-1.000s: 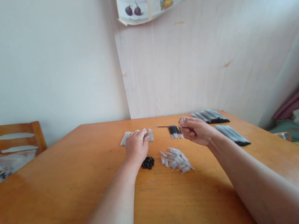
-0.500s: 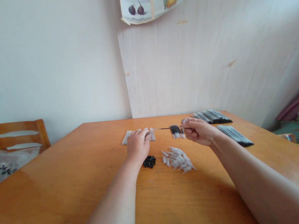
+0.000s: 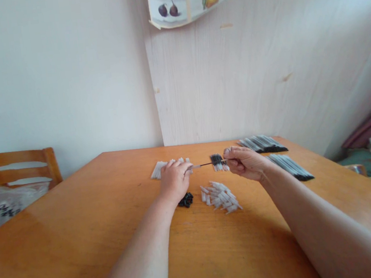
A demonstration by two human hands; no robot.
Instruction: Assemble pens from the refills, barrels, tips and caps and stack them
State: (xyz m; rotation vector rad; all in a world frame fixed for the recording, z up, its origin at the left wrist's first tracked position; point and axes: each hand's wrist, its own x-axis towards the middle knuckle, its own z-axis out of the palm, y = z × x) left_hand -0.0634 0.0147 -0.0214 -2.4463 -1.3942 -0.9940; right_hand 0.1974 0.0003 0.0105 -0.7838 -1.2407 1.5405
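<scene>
My left hand (image 3: pixel 174 177) is closed, its fingertips pinching a slim pale tube that is mostly hidden. My right hand (image 3: pixel 245 162) is pinched on the other end of a thin black pen refill (image 3: pixel 207 164). The refill lies level between the hands, its left end meeting the tube at my left fingertips. How deep it sits there is too small to tell. Behind my left hand is a row of white tubes (image 3: pixel 157 170). Several more dark refills (image 3: pixel 216 161) lie behind the gap. Small black caps (image 3: pixel 186 200) and a heap of short white pointed pieces (image 3: pixel 221 197) lie nearer me.
Two bundles of translucent pens with black ends, a far one (image 3: pixel 262 144) and a nearer one (image 3: pixel 291 167), lie at the right of the wooden table (image 3: pixel 116 239). A chair (image 3: pixel 21 163) and a plastic bag (image 3: pixel 7 203) stand beyond its left edge.
My left hand has shifted slightly right and the refill's left end now meets the tube at its fingertips; before, a gap showed there. The right hand has hardly moved.
</scene>
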